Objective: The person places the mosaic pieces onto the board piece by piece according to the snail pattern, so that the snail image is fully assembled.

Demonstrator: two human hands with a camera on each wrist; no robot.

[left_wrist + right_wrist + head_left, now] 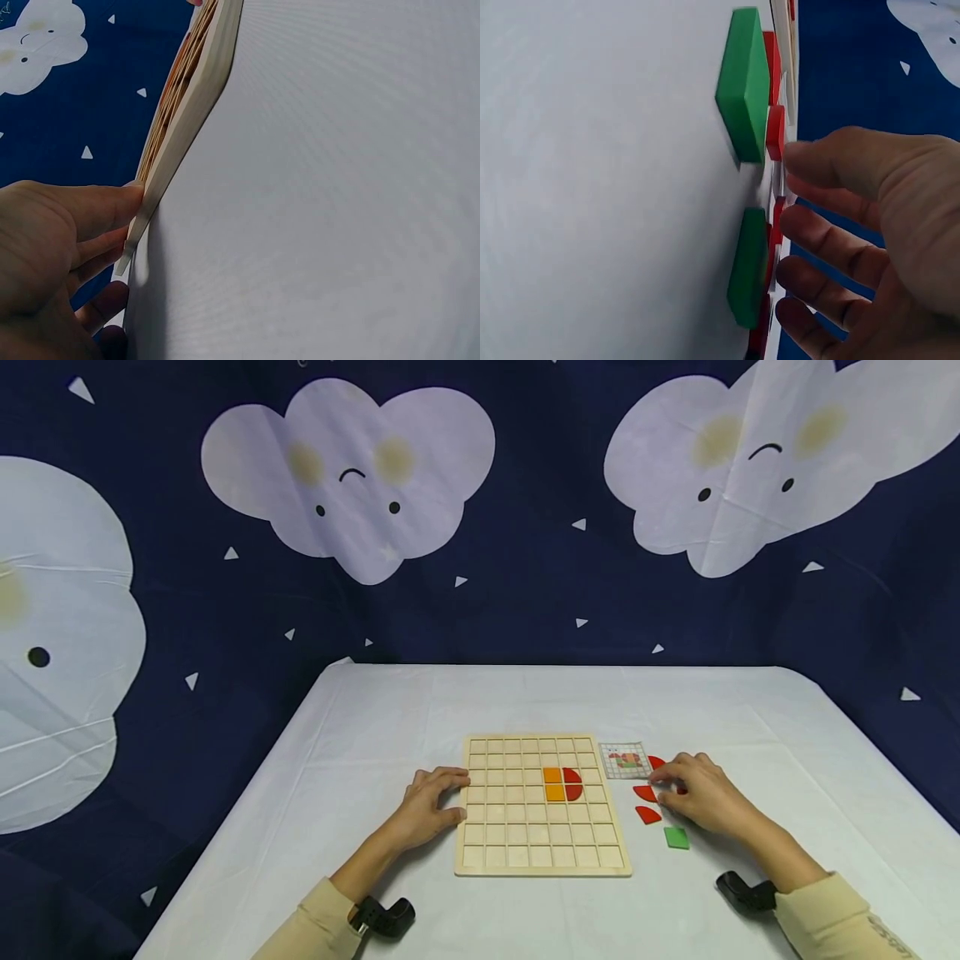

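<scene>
A wooden grid board (510, 836) lies on the white table, with two orange squares (554, 792) beside two red quarter-circle pieces (572, 775) in its cells. At the board's left edge, my left hand (429, 803) rests its thumb and fingers against the frame. My right hand (703, 791) hovers over loose red pieces (647, 815) to the right of the board, fingers apart and loosely bent. In the right wrist view its thumb tip is right at a red piece (776, 133). Some pieces are partly hidden under that hand.
A small printed picture card (625, 761) lies at the board's upper right. One green square (677, 837) sits nearest me, and another green piece (748, 268) shows beneath the hand in the right wrist view. A dark blue cloud-patterned cloth (525, 618) hangs behind the table (420, 710).
</scene>
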